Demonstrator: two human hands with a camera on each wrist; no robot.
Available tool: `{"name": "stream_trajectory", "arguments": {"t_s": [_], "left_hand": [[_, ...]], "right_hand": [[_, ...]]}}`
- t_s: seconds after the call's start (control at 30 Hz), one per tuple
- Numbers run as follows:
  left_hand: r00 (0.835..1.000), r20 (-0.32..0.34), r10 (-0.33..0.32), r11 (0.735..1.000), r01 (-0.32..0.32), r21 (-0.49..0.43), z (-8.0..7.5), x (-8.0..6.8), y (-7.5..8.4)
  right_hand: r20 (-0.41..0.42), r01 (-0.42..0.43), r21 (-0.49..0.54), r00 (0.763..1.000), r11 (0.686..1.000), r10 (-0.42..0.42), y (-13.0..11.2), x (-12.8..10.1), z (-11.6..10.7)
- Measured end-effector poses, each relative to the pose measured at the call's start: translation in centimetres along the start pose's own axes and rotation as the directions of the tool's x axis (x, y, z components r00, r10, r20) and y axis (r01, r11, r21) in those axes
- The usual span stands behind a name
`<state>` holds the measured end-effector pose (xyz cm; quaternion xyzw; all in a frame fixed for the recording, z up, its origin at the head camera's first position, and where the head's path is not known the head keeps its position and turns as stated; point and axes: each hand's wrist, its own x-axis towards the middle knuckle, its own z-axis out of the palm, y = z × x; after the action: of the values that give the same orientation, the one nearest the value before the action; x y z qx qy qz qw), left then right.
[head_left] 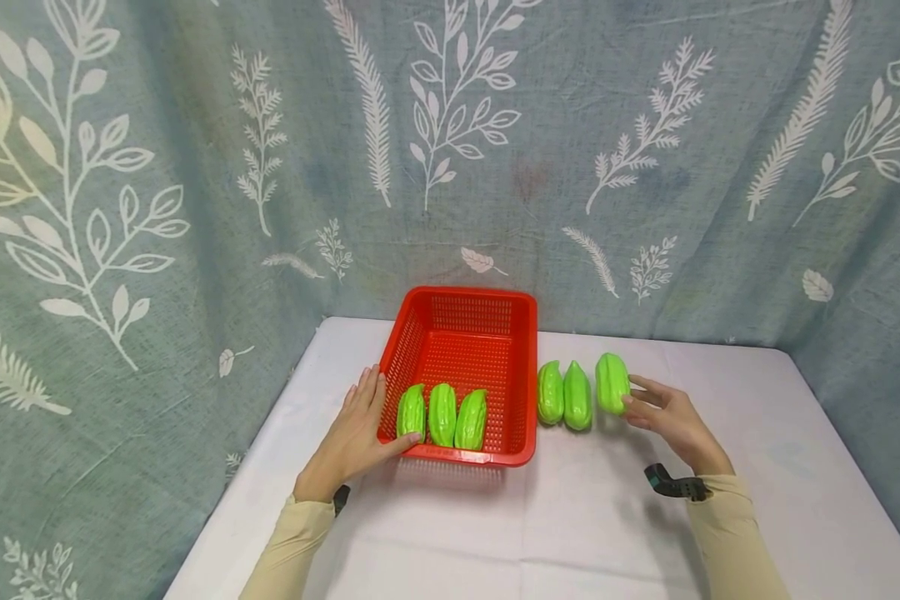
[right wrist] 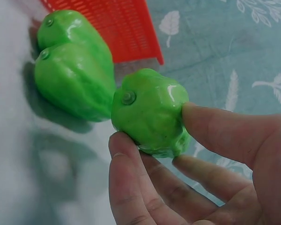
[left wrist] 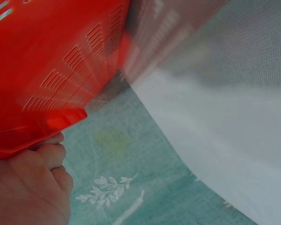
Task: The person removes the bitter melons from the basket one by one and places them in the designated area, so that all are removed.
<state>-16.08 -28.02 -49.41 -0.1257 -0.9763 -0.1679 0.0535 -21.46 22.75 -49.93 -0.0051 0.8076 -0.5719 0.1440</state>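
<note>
Right hand [head_left: 671, 421] fingers pinch a green gourd [head_left: 612, 382]; left hand [head_left: 354, 436] rests open-fingered against the red basket [head_left: 521, 375].

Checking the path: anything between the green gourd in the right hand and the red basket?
Yes. Two green gourds stand on the table between the held gourd and the red basket. The right hand pinches the outermost one. Three gourds fill the basket's near edge; the far part is bare.

A white cloth covers the worktop [head_left: 585, 517], creased in faint folds. Behind it and along both sides hangs a grey-green curtain [head_left: 195, 150] printed with white leaves and fern sprigs. Two green gourds [head_left: 564, 395] lie side by side on the cloth, touching each other, just right of the basket.
</note>
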Motion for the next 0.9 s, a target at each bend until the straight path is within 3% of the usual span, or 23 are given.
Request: {"name": "stream_trajectory", "arguments": {"t_s": [0.9], "left_hand": [[1.0,0.004,0.001,1.0,-0.001,-0.014,-0.1,-0.1,0.0]], "right_hand": [[0.003,-0.047,-0.031,0.999,0.998,0.048,2.2,0.2,0.7]]}}
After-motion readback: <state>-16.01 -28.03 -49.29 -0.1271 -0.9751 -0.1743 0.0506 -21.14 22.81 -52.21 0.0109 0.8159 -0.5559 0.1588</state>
